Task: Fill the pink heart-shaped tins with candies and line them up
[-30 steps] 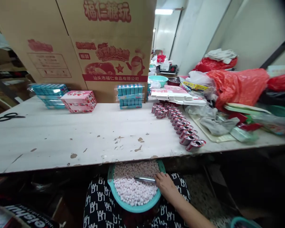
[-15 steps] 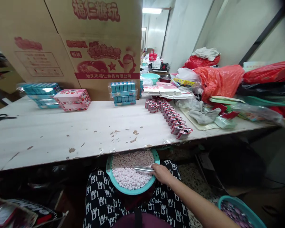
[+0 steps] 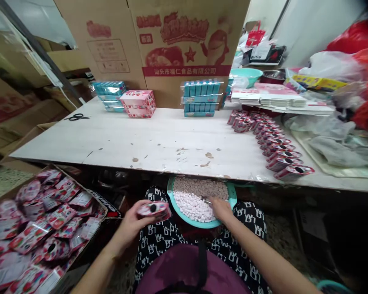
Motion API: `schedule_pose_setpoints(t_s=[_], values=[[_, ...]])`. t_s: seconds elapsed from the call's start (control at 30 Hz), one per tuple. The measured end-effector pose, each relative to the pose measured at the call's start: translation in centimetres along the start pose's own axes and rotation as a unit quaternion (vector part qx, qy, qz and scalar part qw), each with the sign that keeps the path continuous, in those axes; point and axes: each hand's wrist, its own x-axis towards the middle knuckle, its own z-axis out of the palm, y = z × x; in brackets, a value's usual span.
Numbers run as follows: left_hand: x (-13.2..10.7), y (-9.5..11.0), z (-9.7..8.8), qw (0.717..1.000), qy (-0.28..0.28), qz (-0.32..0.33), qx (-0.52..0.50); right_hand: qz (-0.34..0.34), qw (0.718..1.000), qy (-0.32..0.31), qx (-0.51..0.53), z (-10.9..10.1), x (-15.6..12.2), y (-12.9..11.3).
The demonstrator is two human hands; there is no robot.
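Observation:
A teal bowl [image 3: 174,199] full of small pink-white candies rests on my lap under the table edge. My right hand [image 3: 220,208] lies in the bowl, closed on a small metal scoop whose tip barely shows. My left hand [image 3: 134,222] is closed around a pink can-shaped container [image 3: 155,209] with a dark hole in its end, held just left of the bowl above my knee.
A cardboard box [image 3: 46,222] of pink can-shaped containers sits on the floor at my left. On the white table [image 3: 159,143] lies a row of the same containers [image 3: 276,145], with blue packs [image 3: 200,98], a pink box [image 3: 138,103], scissors [image 3: 76,117] and large cartons [image 3: 171,36] behind.
The view swung left and down. My left hand came into view holding a pink container. My right hand stays in the candy bowl.

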Motion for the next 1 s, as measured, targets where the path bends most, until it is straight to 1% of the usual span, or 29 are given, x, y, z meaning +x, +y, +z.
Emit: schedule_pose_setpoints(t_s=[0.03,0.1,0.17,0.23,0.33,0.4,0.5,0.57,0.63,0.73,0.8,0.9,0.97,1.0], values=[[1.0,-0.4,1.9,0.999,-0.034,0.007,-0.004,0.002,1.0,0.0,0.016,0.6,0.9,-0.7],[2.9,-1.7,5.2,0.997,-0.067,0.029,-0.005,0.006,0.998,-0.001,0.061,1.3,2.3,-1.1],[4.5,-2.9,7.2,0.997,-0.062,0.046,0.004,-0.002,0.993,-0.007,0.114,1.4,3.0,-0.5],[5.7,-3.8,7.9,0.996,-0.058,0.058,0.023,-0.024,0.985,-0.011,0.169,0.9,3.0,0.6],[6.8,-4.2,8.1,0.993,-0.064,0.081,0.06,-0.061,0.971,-0.012,0.232,-0.7,2.2,2.0],[7.4,-4.2,8.5,0.99,-0.063,0.094,0.088,-0.085,0.961,-0.007,0.263,-2.4,1.4,2.5],[8.2,-3.9,10.0,0.981,-0.057,0.124,0.135,-0.119,0.954,0.006,0.277,-5.7,0.1,2.6],[8.7,-3.7,11.3,0.972,-0.059,0.157,0.166,-0.133,0.963,0.012,0.233,-8.2,-0.8,2.1],[9.0,-3.4,12.5,0.961,-0.059,0.188,0.194,-0.134,0.979,0.013,0.15,-10.4,-1.4,1.2],[9.1,-3.1,13.7,0.95,-0.058,0.214,0.22,-0.121,0.992,0.008,0.013,-12.8,-2.0,-0.9],[8.9,-3.0,14.2,0.946,-0.067,0.224,0.223,-0.115,0.991,0.002,-0.061,-13.8,-2.2,-2.7],[8.7,-3.3,14.6,0.946,-0.078,0.23,0.215,-0.126,0.984,0.002,-0.128,-14.6,-2.6,-5.2],[8.7,-3.7,14.5,0.953,-0.074,0.216,0.201,-0.136,0.979,0.017,-0.149,-15.1,-3.1,-5.9],[8.7,-3.9,14.4,0.959,-0.071,0.202,0.186,-0.14,0.978,0.026,-0.153,-15.2,-3.3,-5.8]])
